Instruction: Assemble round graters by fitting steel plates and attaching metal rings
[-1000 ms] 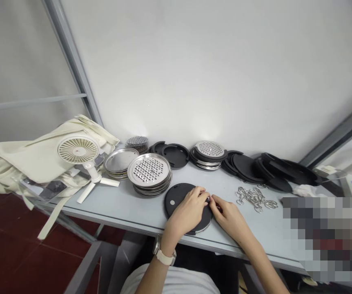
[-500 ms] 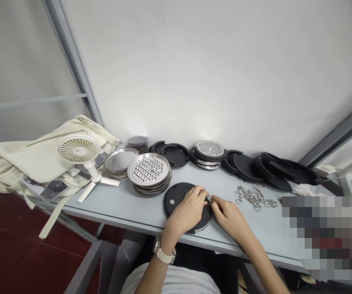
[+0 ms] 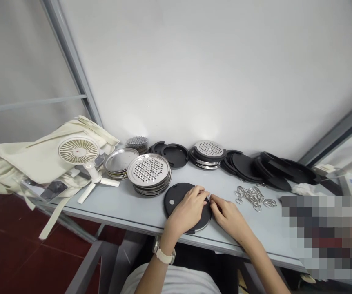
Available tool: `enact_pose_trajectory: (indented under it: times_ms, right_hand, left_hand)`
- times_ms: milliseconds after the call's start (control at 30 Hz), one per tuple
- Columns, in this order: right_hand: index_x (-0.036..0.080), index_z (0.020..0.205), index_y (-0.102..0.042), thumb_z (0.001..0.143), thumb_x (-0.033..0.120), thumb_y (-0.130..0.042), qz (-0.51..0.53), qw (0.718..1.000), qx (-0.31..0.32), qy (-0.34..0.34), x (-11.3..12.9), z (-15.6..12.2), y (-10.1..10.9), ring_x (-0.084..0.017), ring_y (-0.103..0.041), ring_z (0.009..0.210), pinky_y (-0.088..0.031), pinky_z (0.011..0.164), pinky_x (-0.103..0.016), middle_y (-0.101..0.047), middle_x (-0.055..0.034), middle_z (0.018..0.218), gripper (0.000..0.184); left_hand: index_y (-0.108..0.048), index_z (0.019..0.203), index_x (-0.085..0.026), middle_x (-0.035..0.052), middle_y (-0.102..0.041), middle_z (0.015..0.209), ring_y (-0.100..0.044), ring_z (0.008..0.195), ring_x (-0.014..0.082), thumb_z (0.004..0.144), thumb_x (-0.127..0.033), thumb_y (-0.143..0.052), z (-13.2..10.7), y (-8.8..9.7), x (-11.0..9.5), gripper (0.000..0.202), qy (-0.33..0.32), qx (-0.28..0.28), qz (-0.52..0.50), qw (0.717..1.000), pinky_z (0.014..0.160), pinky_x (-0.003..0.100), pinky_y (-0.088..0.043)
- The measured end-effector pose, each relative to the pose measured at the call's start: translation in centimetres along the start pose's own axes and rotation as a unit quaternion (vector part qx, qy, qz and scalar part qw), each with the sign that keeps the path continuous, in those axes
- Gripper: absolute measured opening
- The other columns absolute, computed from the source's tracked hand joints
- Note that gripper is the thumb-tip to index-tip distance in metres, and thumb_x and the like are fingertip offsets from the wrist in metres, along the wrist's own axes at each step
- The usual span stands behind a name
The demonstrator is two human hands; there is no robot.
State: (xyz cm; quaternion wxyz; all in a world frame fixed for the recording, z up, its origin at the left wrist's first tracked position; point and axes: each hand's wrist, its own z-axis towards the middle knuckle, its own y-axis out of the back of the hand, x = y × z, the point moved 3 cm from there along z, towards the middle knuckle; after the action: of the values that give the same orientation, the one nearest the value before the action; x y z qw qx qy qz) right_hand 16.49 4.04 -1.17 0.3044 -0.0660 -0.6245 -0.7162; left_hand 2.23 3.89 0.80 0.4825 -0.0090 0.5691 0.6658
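A round black disc (image 3: 175, 194), with a pale round spot on its left part and a strip of metal showing along its front rim, lies near the table's front edge. Across its right half rests my left hand (image 3: 190, 208), fingers curled and fingertips closed at a small metal wire clip (image 3: 208, 198) by the disc's right edge. My right hand (image 3: 226, 214) pinches at the same clip from the right, thumb and fingers together. Most of the clip is hidden by the fingers. To the right lies a pile of similar metal wire clips (image 3: 254, 197).
Stacked metal grater plates (image 3: 148, 170) and plain metal discs (image 3: 121, 160) stand left. Behind are black rings (image 3: 175, 155) and a perforated plate (image 3: 210, 149) on a stack. More black parts (image 3: 246, 166) lie back right. A white fan (image 3: 78, 150) and cream bag (image 3: 41, 153) are far left.
Both hands stay at the disc's right edge; the fingers have shifted only very slightly around the clip. Nothing else has visibly moved.
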Motion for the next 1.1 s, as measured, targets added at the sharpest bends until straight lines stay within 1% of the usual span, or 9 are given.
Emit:
enact_pose_trajectory:
  times_ms: [200,467,600,767,933,1100]
  right_hand:
    - [0.022,0.073,-0.046,0.09,0.024,-0.03,0.006,1.0,-0.005,-0.003,-0.03,0.0,0.04,-0.016,-0.054,0.056,-0.032,0.057,-0.026,-0.057,0.0,0.063,0.023]
    - [0.022,0.072,-0.046,0.09,0.025,-0.033,0.016,1.0,-0.016,-0.005,-0.37,0.05,-0.21,-0.015,-0.05,0.051,-0.03,0.054,-0.025,-0.057,-0.0001,0.061,0.022]
    - [0.022,0.072,-0.044,0.09,0.028,-0.034,0.025,1.0,-0.013,-0.01,-0.47,0.02,-0.39,-0.014,-0.048,0.05,-0.029,0.053,-0.025,-0.053,0.0021,0.057,0.022]
    - [0.023,0.07,-0.038,0.091,0.031,-0.035,0.051,0.998,-0.03,-0.032,-0.44,-0.07,-0.37,-0.013,-0.043,0.048,-0.029,0.052,-0.023,-0.044,0.0056,0.054,0.023]
    - [0.023,0.07,-0.037,0.091,0.032,-0.035,0.062,0.997,-0.028,-0.037,-0.35,-0.05,-0.4,-0.012,-0.042,0.048,-0.029,0.052,-0.023,-0.042,0.0065,0.054,0.023]
    - [0.024,0.07,-0.035,0.091,0.034,-0.035,0.06,0.997,-0.04,-0.04,-0.49,-0.05,-0.49,-0.012,-0.039,0.046,-0.028,0.051,-0.023,-0.04,0.0071,0.053,0.024]
  left_hand:
    - [-0.047,0.12,-0.019,0.0083,-0.048,0.121,-0.045,0.118,0.0197,0.094,-0.012,-0.037,-0.03,0.0,0.1,0.029,0.003,-0.003,0.005,1.0,0.104,0.035,-0.038]
    - [-0.048,0.118,-0.02,0.0075,-0.048,0.121,-0.045,0.117,0.0193,0.093,-0.011,-0.038,0.01,0.09,0.03,0.028,0.006,0.0,-0.004,1.0,0.103,0.035,-0.038]
    - [-0.048,0.118,-0.019,0.0073,-0.048,0.121,-0.046,0.116,0.0192,0.093,-0.01,-0.039,0.0,0.2,-0.11,0.028,0.004,0.0,-0.004,1.0,0.102,0.035,-0.038]
    - [-0.048,0.118,-0.019,0.0076,-0.049,0.12,-0.046,0.115,0.0195,0.093,-0.011,-0.039,0.04,0.22,-0.08,0.028,0.007,0.001,-0.012,1.0,0.102,0.035,-0.039]
    - [-0.048,0.118,-0.019,0.0077,-0.049,0.121,-0.045,0.116,0.0194,0.093,-0.01,-0.039,-0.04,0.22,-0.03,0.028,0.008,0.0,-0.018,1.0,0.102,0.035,-0.038]
    - [-0.047,0.117,-0.019,0.0076,-0.049,0.12,-0.046,0.116,0.0193,0.094,-0.011,-0.038,-0.08,0.21,-0.09,0.027,0.007,0.0,-0.013,1.0,0.102,0.035,-0.039]
